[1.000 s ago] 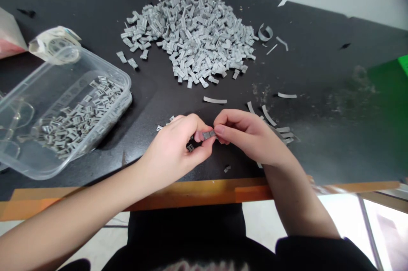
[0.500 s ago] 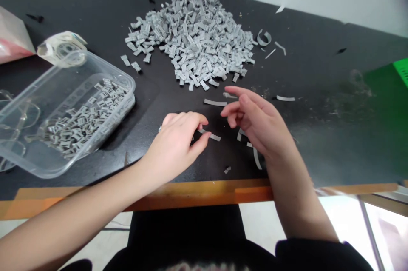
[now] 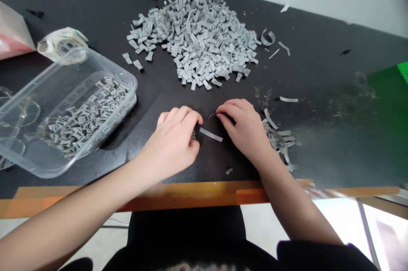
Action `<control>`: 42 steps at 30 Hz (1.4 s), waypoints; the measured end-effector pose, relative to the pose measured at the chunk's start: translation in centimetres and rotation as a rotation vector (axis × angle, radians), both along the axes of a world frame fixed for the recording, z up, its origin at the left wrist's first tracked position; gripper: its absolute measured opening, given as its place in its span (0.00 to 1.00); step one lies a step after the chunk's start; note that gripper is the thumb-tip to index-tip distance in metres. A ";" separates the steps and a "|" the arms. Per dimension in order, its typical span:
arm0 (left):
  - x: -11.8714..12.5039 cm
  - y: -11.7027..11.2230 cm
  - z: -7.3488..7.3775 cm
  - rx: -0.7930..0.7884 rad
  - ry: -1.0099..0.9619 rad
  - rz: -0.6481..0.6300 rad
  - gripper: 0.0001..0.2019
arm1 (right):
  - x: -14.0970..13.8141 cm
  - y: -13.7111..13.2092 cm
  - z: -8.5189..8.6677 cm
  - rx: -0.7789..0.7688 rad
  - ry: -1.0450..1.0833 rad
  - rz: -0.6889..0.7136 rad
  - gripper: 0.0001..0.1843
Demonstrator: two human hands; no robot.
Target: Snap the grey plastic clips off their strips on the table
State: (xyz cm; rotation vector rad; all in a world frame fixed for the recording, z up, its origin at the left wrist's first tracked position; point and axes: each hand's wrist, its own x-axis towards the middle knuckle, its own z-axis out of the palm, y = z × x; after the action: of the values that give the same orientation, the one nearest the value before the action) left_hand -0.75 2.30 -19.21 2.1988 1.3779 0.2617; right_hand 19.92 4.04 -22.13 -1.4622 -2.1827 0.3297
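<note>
Hands meet low on the black table [image 3: 318, 71], close to its orange front edge, with a flat grey strip [image 3: 210, 135] lying loose between them. The strip's long axis runs from upper left to lower right. Its left end lies just beside the fingertips of the left hand [image 3: 175, 141], and its right end stops short of the right hand [image 3: 247, 130], so the left hand is the nearer of the two. The left hand is curled, knuckles up, over a few small grey pieces [image 3: 193, 135] just left of the strip; whether it grips any of them cannot be told. Just above the strip, the right hand has its thumb and forefinger pinched on the end of a thin curved sliver [image 3: 212, 114]. Right of the strip, beyond the right hand, lies a loose heap of strips [image 3: 282, 139]. Well above the strip spreads a big pile of grey clips [image 3: 197, 37]. Far to the strip's left stands a clear tub [image 3: 132, 92] partly filled with the same clips, and a lone scrap [image 3: 228, 171] lies below the strip.
</note>
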 end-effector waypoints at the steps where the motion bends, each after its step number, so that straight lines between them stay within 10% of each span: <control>1: 0.0 0.0 -0.1 0.004 0.014 -0.004 0.17 | -0.1 0.0 0.1 -0.008 -0.004 -0.005 0.09; 17: 0.0 0.0 -0.5 0.145 0.091 -0.027 0.05 | 0.1 -0.2 2.1 -0.376 0.766 -0.209 0.01; 24: 0.0 0.0 -0.7 0.087 0.063 -0.035 0.02 | 1.4 0.2 1.5 -0.462 0.387 -0.193 0.02; 35: 0.0 0.3 -0.6 0.086 0.006 -0.012 0.02 | 0.5 -0.3 1.4 -0.518 0.480 -0.041 0.03; 42: 0.2 0.2 -0.4 0.096 -0.020 -0.024 0.03 | -0.2 -0.2 1.3 -0.224 0.342 0.056 0.08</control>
State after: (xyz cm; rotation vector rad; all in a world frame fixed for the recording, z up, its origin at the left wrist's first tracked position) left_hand -0.59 2.45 -19.63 2.2829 1.3532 0.3464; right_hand 19.68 3.87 -20.88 -1.3424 -1.9583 0.8047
